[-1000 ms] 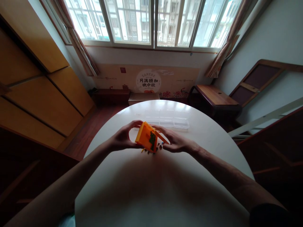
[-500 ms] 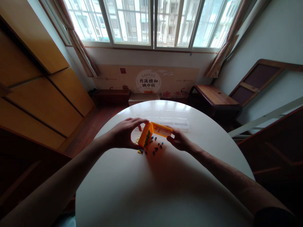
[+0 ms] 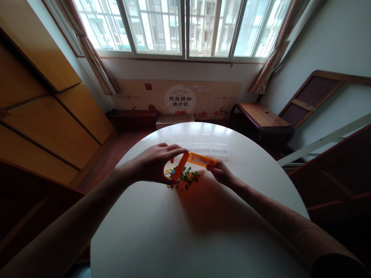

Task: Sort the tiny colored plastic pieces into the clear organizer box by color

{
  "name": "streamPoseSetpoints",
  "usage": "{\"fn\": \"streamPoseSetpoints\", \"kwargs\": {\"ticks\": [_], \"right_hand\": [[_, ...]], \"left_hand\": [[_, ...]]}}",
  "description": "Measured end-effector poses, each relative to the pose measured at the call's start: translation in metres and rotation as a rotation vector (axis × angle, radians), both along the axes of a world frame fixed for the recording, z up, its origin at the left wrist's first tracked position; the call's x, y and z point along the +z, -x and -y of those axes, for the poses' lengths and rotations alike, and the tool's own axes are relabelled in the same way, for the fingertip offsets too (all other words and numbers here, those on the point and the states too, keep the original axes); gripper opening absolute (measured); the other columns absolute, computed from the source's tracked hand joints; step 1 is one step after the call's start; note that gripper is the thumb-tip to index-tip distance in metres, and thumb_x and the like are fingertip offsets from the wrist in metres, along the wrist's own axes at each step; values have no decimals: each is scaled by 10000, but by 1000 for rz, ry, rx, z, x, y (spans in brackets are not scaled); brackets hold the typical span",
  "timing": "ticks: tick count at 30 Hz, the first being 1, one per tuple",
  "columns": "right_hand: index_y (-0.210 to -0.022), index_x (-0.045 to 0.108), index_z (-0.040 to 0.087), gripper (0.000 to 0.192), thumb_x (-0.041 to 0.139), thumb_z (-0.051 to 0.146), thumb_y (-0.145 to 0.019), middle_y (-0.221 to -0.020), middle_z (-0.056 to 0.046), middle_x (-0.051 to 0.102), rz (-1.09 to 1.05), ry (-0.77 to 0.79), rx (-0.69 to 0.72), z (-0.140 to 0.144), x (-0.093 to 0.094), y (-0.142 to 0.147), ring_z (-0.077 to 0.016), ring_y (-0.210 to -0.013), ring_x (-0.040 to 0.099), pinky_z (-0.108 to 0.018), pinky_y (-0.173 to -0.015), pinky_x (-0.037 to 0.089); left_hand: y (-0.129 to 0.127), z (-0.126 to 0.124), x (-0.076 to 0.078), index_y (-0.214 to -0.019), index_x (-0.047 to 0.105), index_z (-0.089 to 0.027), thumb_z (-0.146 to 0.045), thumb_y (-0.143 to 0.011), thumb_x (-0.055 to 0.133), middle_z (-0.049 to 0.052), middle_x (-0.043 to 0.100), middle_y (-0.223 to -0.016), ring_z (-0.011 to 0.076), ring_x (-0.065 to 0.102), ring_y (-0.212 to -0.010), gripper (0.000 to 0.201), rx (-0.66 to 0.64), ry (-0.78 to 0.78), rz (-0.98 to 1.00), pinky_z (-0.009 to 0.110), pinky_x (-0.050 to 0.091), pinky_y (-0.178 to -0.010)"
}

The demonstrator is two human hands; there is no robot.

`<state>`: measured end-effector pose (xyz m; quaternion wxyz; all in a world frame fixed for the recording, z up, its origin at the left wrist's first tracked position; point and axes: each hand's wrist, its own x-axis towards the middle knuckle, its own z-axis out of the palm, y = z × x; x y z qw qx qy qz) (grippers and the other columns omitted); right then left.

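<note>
My left hand point(image 3: 158, 162) grips the body of an orange plastic box point(image 3: 180, 168) between thumb and fingers, tipped on its side above the table. The box's hinged lid point(image 3: 202, 159) hangs open to the right, and my right hand point(image 3: 219, 170) pinches its outer end. Beneath the box lies a scatter of small green pieces point(image 3: 189, 176) that look like building bricks, with dark, blue and yellow ones among them. A small heap of cream pieces point(image 3: 169, 170) shows behind my left thumb. The inside of the box body is hidden.
All this is on a round white table point(image 3: 139, 224). A clear divided tray point(image 3: 219, 149) stands behind the lid. Beyond the table are a low wooden stand point(image 3: 261, 115) at right and a printed panel point(image 3: 130, 90) under the window.
The green pieces that were inside the box now lie spread on the table. The box body has been tipped further, and the lid has shifted slightly right with my right hand.
</note>
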<state>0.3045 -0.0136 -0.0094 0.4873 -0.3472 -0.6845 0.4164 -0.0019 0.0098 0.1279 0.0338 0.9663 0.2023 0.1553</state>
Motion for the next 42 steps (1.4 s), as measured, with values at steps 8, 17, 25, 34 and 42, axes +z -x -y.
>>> {"fn": "streamPoseSetpoints", "kwargs": {"ticks": [8,17,25,34,42], "right_hand": [[-1207,798,189,376,581,280,-914,-1117,-59,817,8,-23,-32,-2,-5,-4,-279,-990,725,-431,-959,586],[-1291,789,240,541,523,166,-826,-1229,-30,816,68,-42,-89,-3,1,-4,-270,-1108,729,-438,-1091,553],[-1297,787,227,518,518,172,-858,-1258,-46,812,123,-55,-74,0,11,-7,-272,-1136,735,-451,-1096,556],[-1178,800,191,311,574,286,-987,-1148,-75,824,172,-90,-168,-1,41,-13,-294,-1066,749,-469,-1043,574],[-1134,743,202,463,751,637,-975,-1092,-76,800,-92,77,-212,-11,47,-24,-255,-1066,769,-385,-968,628]], "left_hand": [[-8,2,9,-1617,523,-300,-537,-758,930,112,719,-1363,226,715,-878,979,-15,8,-15,389,522,-962],[-12,7,15,-1638,497,-319,-479,-733,946,121,668,-1464,308,713,-1084,1023,-5,-32,-80,420,527,-1008],[-12,12,15,-1638,499,-333,-459,-748,943,122,658,-1496,327,727,-1129,1002,13,-5,-70,423,546,-1018],[8,4,18,-1581,540,-274,-440,-776,945,127,690,-1403,237,733,-1010,916,45,210,97,345,607,-935],[14,-2,-22,-1627,495,-293,-437,-715,1002,157,580,-1576,313,688,-1252,1052,36,501,413,457,593,-1125]]}}
